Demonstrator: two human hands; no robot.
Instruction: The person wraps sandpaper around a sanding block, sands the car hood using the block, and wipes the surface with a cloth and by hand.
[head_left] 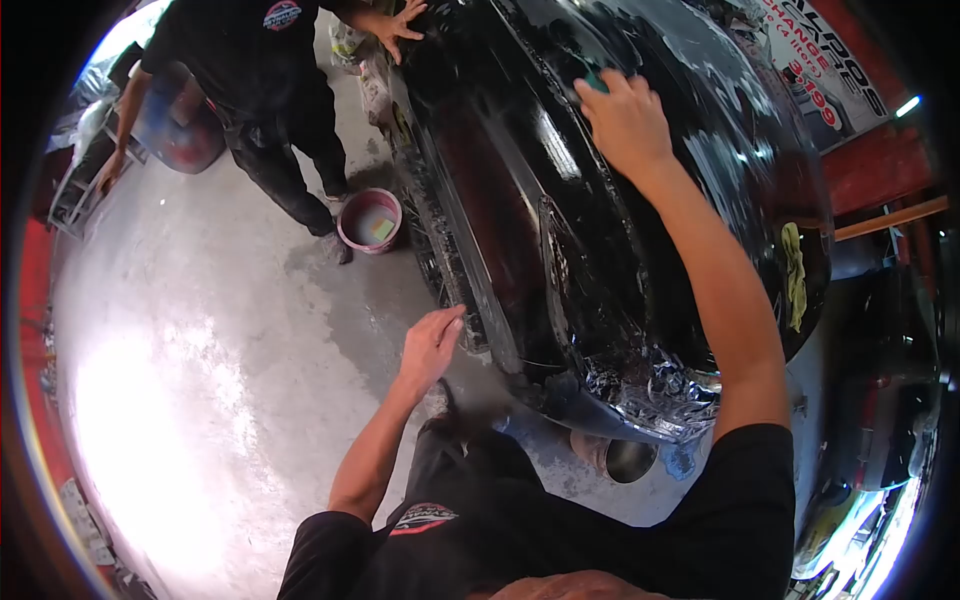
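A wet, glossy black car body (600,260) fills the middle and right of the view. My right hand (627,122) presses on its upper surface, fingers closed around a small green item (595,82) that shows only at the fingertips. Beside the car's left edge, above the floor, is my left hand (433,345). Its fingers are bent and close together, and nothing can be seen in them. Crumpled, shiny plastic or foil (665,390) covers the car's near corner.
A co-worker in black (250,90) stands at upper left, one hand (398,32) on the car. A pink bucket (370,220) sits on the floor beside them. A round container (625,458) is near my legs. A yellow-green cloth (793,275) lies on the car's right side.
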